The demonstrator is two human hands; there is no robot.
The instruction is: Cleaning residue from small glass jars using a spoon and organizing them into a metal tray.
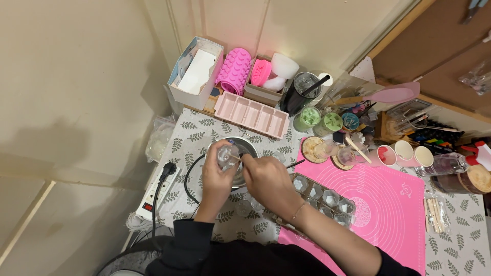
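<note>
Dark sleeves are reaching up from the bottom edge, and both hands are meeting over the round metal pot point(249, 146) on the leaf-print worktop point(197, 134). Left hand point(217, 176) is curling shut around a small clear cup point(226, 154), holding it just over the pot's near rim. Right hand point(267, 179) is pinching a thin stick point(238, 158) narrowly between its fingertips; the stick's long axis is running leftward from that hand, its tip lying at the cup's mouth. So the cup is sitting directly left of the right hand, almost touching it. A tray of clear moulds point(324, 198) is lying just right of the right wrist, on the pink mat point(394, 204).
</note>
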